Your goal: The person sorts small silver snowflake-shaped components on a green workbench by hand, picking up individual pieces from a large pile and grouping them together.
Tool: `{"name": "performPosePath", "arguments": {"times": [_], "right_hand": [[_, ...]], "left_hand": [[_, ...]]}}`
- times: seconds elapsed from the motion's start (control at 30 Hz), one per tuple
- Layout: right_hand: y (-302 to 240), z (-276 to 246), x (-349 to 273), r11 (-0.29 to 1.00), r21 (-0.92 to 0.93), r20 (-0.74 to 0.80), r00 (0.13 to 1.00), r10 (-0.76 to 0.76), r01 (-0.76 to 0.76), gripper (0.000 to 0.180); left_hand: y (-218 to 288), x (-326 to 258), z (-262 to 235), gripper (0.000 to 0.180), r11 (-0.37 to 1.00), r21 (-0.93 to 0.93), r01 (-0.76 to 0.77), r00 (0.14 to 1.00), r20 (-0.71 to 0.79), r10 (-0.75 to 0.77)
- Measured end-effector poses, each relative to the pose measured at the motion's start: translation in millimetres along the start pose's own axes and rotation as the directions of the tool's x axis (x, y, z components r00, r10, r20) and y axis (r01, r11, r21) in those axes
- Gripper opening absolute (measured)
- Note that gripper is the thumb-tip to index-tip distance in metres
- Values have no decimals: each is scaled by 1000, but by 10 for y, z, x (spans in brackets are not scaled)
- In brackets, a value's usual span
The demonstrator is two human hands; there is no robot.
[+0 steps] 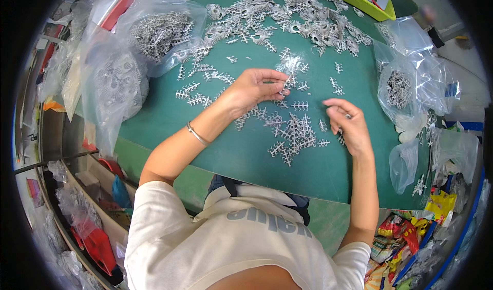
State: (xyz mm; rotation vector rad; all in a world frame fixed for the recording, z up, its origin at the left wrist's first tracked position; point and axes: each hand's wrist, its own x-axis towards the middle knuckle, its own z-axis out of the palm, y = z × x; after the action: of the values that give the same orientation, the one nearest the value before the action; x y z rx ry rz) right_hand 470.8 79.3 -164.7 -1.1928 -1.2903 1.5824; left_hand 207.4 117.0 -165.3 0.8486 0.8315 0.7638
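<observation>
Green table [236,154]; left hand [264,86] pinching grey part [286,86], mostly hidden; right hand [350,124] half-curled, grip unclear.

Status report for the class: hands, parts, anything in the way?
Left hand pinching small silver piece. Right hand half-curled, grip unclear. Loose silver pieces between them, possible clutter.

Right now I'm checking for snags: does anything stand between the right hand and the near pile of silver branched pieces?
Small loose pieces lie on the green table, right of the pile and toward the right hand; nothing taller visibly stands between.
</observation>
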Motion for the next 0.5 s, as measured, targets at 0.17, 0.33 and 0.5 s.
{"name": "performPosePath", "arguments": {"times": [0.17,0.33,0.5], "right_hand": [[3,457,219,431,-869,81,928,-363,244,15],[14,269,287,657,-688,41,920,-389,309,10],[-69,327,190,672,-707,0,951,-310,220,14]], "left_hand": [[23,-58,-51,43,906,-396,149,982,164,-90],[77,-128,-37,32,936,-349,48,998,49,-33],[28,-155,49,23,187,947,-262,907,176,384]]}}
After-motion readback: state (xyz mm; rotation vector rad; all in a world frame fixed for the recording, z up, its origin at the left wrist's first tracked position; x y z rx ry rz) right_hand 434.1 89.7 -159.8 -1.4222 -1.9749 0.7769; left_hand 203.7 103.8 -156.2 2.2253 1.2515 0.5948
